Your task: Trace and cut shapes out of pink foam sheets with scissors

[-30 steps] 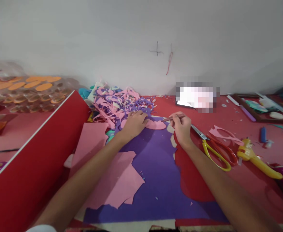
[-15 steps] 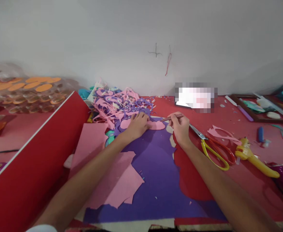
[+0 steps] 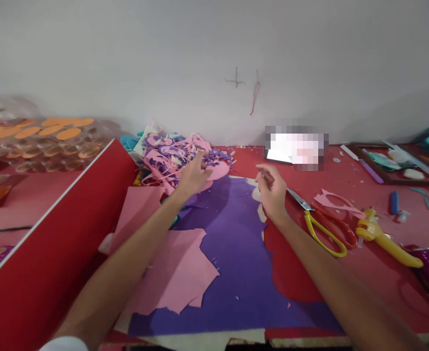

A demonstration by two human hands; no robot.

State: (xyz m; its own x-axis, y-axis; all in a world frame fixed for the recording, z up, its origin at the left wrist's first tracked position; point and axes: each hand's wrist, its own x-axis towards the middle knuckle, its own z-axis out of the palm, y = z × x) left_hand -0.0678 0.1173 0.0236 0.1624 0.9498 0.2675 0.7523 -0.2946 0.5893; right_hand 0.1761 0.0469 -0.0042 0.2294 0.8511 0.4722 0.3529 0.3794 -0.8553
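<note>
My left hand [image 3: 192, 178] is raised off the purple foam sheet [image 3: 236, 243] and pinches a pink cut-out shape [image 3: 218, 170], holding it next to the pile of pink and purple scraps [image 3: 170, 153]. My right hand [image 3: 273, 190] hovers at the sheet's far right corner. Its fingers are curled round a thin brown pencil [image 3: 264, 176] that barely shows. A torn pink sheet [image 3: 173, 273] lies on the purple one under my left forearm.
A large red roll [image 3: 53, 234] lies along the left. Yellow and red scissors [image 3: 327, 226] and a yellow glue gun [image 3: 386, 239] lie right of my right hand. A tray [image 3: 397, 168] stands at the back right, and a bag of orange discs [image 3: 34, 136] at the back left.
My left hand, which pressed the pink shape flat on the purple sheet, has lifted it up and back toward the scrap pile. My right hand drew the pencil away from the shape.
</note>
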